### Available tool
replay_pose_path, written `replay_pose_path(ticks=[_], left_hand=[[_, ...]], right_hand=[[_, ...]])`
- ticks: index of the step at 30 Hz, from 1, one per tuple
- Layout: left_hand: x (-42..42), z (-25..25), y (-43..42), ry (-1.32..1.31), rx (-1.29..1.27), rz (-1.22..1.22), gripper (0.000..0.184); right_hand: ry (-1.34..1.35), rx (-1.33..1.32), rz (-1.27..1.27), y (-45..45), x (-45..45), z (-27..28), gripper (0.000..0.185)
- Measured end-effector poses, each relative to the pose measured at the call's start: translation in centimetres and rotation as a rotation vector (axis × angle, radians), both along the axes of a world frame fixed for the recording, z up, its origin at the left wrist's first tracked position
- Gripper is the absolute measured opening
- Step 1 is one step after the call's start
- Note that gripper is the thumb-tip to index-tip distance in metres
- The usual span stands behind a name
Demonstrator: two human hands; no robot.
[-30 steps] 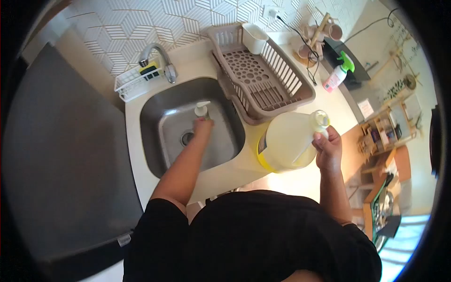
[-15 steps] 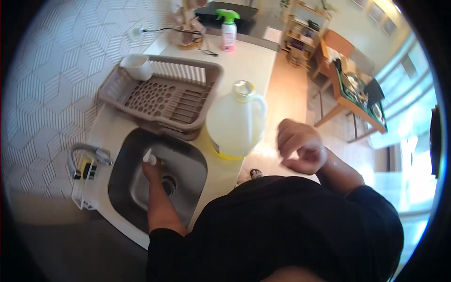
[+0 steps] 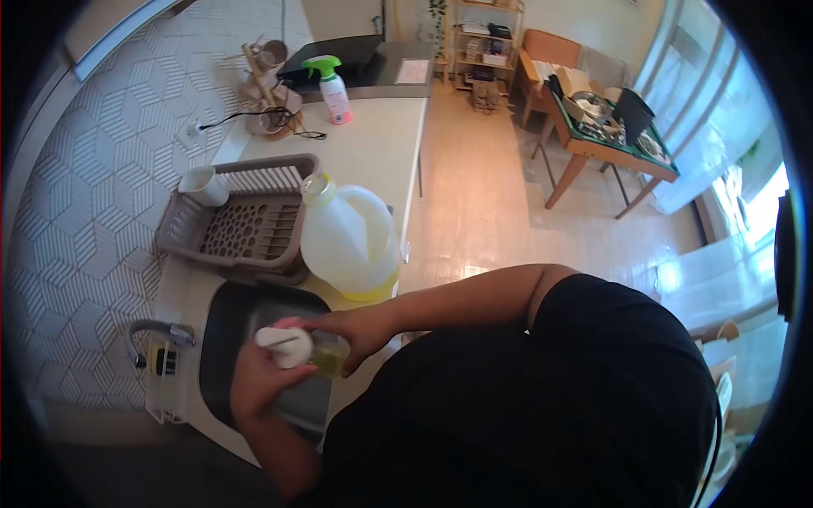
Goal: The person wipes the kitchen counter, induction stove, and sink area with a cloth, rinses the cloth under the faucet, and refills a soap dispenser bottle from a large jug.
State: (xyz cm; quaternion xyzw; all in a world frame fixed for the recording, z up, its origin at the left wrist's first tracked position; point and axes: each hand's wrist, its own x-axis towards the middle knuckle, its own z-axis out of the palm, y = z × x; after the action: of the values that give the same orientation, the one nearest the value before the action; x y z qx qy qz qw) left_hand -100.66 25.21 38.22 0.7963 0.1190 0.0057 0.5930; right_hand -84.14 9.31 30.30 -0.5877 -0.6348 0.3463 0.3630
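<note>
Over the sink (image 3: 222, 339), my two hands are together at a small see-through bottle (image 3: 329, 361) with yellow-green liquid. My left hand (image 3: 257, 379) is closed around its white pump top (image 3: 288, 345), which faces up toward me. From the other side, my right hand (image 3: 360, 334) grips the bottle body. Fingers partly cover the bottle, so I cannot tell whether the pump is fully seated. Just beyond my right hand stands a large translucent jug (image 3: 339, 245) with a handle, an uncapped-looking mouth and yellow liquid at the bottom.
A brown dish rack (image 3: 246, 233) holding a white cup (image 3: 203, 186) stands behind the sink. At left is the faucet (image 3: 161, 330) with a sponge (image 3: 163, 359). Farther back are a spray bottle (image 3: 334, 93), a mug stand (image 3: 267, 93) and a black cord.
My right hand has come from the air at the right to the bottle over the sink. My left hand has risen with the white pump. The view has shifted, showing more room.
</note>
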Motion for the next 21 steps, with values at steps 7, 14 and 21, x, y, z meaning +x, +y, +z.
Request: replay_pose_path(ticks=[7,14,21], left_hand=[[2.2,-6.9,-3.3,-0.149,0.216,0.091,0.071],[4.1,-8.8,-4.6,-0.294,0.506,0.434,0.06],[3.5,-8.8,-4.8,-0.315,0.314,0.498,0.053]], right_hand=[[0.214,-0.074,-0.073,-0.6,0.5,-4.5,0.088],[0.083,0.021,-0.313,-1.0,-0.2,-7.4,0.094],[-0.175,-0.299,-0.155,-6.5,2.5,1.7,0.049]])
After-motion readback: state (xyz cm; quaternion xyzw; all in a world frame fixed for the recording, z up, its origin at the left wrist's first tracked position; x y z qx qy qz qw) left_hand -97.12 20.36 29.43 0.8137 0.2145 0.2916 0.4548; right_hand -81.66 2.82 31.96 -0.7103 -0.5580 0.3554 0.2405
